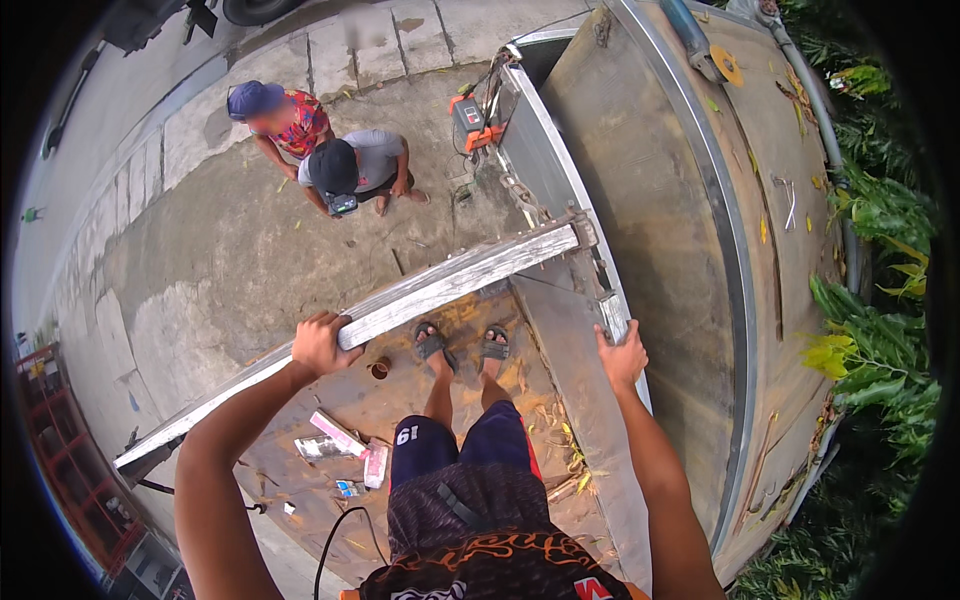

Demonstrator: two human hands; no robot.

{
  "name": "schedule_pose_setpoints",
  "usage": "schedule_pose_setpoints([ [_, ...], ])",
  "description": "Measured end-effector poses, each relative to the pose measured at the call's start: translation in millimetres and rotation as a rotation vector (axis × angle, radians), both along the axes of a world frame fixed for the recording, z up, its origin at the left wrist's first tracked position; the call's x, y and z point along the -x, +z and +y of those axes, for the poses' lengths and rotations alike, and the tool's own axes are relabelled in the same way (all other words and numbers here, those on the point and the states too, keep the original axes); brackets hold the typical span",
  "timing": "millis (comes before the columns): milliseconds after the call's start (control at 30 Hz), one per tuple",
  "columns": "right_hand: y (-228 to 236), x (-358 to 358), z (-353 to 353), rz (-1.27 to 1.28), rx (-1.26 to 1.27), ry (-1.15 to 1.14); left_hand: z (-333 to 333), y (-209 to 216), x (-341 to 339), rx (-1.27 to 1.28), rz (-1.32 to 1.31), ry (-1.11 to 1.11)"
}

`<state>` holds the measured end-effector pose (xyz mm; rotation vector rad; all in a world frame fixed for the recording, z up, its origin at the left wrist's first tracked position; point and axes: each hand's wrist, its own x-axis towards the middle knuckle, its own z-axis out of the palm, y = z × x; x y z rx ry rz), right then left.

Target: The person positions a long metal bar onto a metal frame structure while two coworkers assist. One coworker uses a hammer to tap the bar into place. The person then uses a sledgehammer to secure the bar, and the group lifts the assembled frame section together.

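I stand in sandals on a rusty metal truck bed (480, 385) between two low side panels. My left hand (322, 345) is closed over the top edge of the long white, worn panel (460, 285) that crosses in front of me. On the right, my right hand (623, 358) grips the white rim of the other panel (545, 140), just below a short worn metal piece (613, 314). The two panels meet at a corner with a metal bracket (583, 232). My palms and the undersides of both grips are hidden.
Torn cardboard boxes (338, 433), a brown cup-like object (379, 368) and a black cable (325, 540) lie on the bed. An orange and grey machine (472, 122) sits outside. Two people (345, 165) stand on the concrete. A grinder (700, 50) rests on the raised surface right, beside plants (880, 330).
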<state>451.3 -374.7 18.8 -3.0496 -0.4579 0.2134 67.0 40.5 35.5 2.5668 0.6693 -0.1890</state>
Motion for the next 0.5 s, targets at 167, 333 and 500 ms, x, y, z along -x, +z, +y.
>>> schedule_pose_setpoints([
  [167, 10, 2, 1, -0.017, -0.174, 0.086, -1, 2, -4, -0.079, 0.050, 0.013],
  [333, 33, 61, 89, -0.180, -0.638, 0.990, -10, -12, 5, -0.175, -0.118, 0.101],
  [500, 35, 183, 260, 0.071, -0.779, 1.466, -36, -27, -1, -0.299, -0.024, 0.427],
])
